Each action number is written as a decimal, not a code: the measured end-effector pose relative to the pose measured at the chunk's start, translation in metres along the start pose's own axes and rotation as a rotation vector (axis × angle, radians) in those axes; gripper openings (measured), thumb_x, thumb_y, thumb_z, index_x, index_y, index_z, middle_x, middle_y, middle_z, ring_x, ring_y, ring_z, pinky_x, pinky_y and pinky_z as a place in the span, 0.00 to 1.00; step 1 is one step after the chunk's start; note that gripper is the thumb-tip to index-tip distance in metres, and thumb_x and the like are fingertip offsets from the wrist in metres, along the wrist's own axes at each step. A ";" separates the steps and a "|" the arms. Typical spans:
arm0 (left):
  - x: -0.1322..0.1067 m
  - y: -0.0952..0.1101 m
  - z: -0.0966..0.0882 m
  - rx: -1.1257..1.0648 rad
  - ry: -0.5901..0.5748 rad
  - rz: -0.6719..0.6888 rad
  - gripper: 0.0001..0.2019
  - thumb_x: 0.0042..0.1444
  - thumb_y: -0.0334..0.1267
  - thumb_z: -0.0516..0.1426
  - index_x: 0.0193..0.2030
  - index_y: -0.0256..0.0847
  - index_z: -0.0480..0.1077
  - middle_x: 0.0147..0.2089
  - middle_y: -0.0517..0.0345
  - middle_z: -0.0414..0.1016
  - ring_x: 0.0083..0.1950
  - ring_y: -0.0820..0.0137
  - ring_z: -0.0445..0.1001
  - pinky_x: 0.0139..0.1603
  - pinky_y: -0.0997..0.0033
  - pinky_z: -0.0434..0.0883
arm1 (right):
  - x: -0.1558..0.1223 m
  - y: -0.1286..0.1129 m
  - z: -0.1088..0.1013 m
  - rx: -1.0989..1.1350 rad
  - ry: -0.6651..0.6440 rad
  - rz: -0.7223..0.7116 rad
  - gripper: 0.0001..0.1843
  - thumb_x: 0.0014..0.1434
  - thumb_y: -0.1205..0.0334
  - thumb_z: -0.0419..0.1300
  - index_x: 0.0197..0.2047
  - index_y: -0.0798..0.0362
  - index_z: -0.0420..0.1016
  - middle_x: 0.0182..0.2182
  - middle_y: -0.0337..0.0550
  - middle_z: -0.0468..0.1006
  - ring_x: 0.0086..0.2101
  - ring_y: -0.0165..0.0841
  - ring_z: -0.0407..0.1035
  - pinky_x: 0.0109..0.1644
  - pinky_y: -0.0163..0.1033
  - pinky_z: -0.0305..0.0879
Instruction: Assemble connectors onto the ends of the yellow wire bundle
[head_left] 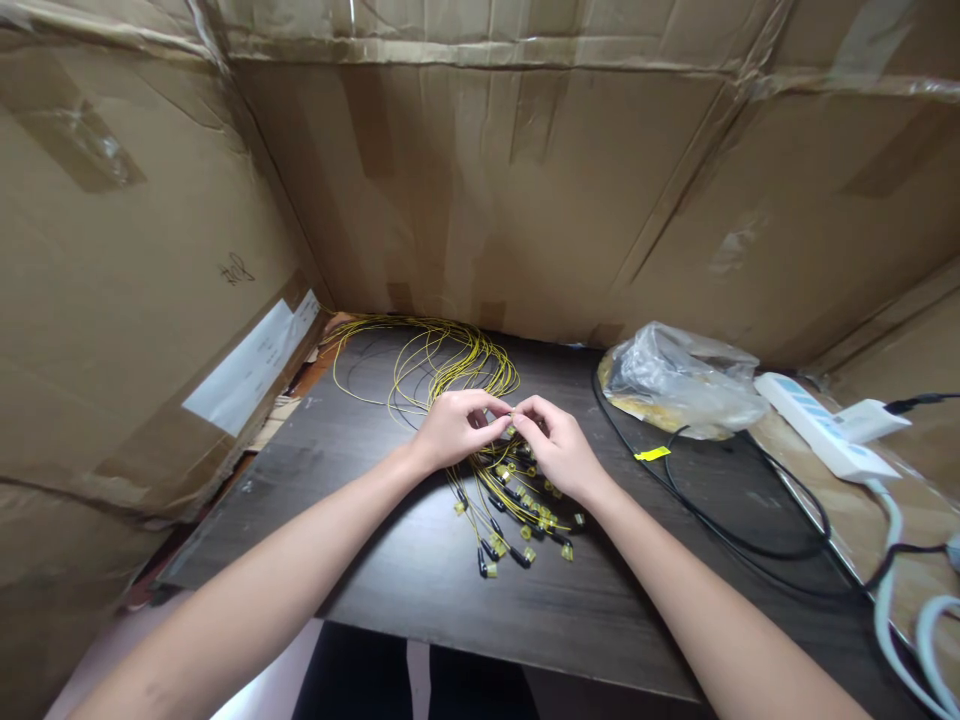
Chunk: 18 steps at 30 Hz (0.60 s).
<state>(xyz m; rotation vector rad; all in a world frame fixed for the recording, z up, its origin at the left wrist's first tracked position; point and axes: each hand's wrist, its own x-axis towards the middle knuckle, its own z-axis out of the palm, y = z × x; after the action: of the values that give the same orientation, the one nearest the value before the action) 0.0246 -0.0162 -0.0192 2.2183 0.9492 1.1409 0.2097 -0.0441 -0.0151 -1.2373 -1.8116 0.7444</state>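
My left hand (461,428) and my right hand (551,445) meet over the table, each with thumb and fingertips pinched together. Between them is a small yellowish piece, seemingly one end of a wire; most of it is hidden by my fingers. Below and beyond the hands lies a bundle of thin yellow wires (480,365), looped at the back. Toward me their ends fan out, with black connectors (520,556) carrying clear yellow caps (567,551). Several of these ends lie partly under my right hand.
A clear plastic bag (682,380) stands at the back right. Beside it run a black cable (720,540) with a yellow tag (652,454) and a white power strip (825,425). Cardboard walls (480,200) enclose the dark wooden table (360,560) at the back and sides.
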 end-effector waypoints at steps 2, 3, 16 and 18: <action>0.000 0.000 0.000 0.004 0.003 0.012 0.06 0.58 0.36 0.62 0.39 0.38 0.80 0.32 0.57 0.80 0.24 0.77 0.71 0.28 0.77 0.68 | 0.000 0.000 0.000 0.005 -0.016 0.002 0.14 0.64 0.53 0.53 0.31 0.51 0.69 0.26 0.38 0.70 0.28 0.32 0.63 0.34 0.37 0.57; 0.000 0.000 0.000 0.013 0.002 0.026 0.06 0.59 0.36 0.61 0.39 0.38 0.80 0.32 0.57 0.80 0.24 0.77 0.71 0.28 0.77 0.68 | 0.000 0.001 0.000 0.004 -0.027 0.004 0.16 0.65 0.53 0.52 0.30 0.51 0.68 0.25 0.38 0.69 0.28 0.32 0.62 0.34 0.37 0.57; 0.001 0.001 0.001 0.020 0.001 0.033 0.06 0.59 0.35 0.61 0.39 0.37 0.80 0.31 0.57 0.81 0.24 0.77 0.71 0.28 0.78 0.68 | 0.000 0.000 0.002 0.001 -0.005 0.023 0.16 0.65 0.52 0.52 0.30 0.51 0.68 0.24 0.37 0.67 0.27 0.31 0.60 0.32 0.36 0.55; 0.000 0.002 0.001 0.047 0.002 0.062 0.06 0.59 0.35 0.61 0.39 0.37 0.80 0.32 0.56 0.81 0.25 0.77 0.71 0.29 0.77 0.68 | 0.001 0.002 0.002 0.000 -0.026 0.024 0.19 0.67 0.51 0.49 0.27 0.51 0.65 0.23 0.37 0.66 0.27 0.31 0.60 0.33 0.36 0.56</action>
<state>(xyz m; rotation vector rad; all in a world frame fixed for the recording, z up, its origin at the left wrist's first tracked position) 0.0261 -0.0172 -0.0186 2.2991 0.9224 1.1599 0.2089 -0.0427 -0.0173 -1.2572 -1.8204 0.7773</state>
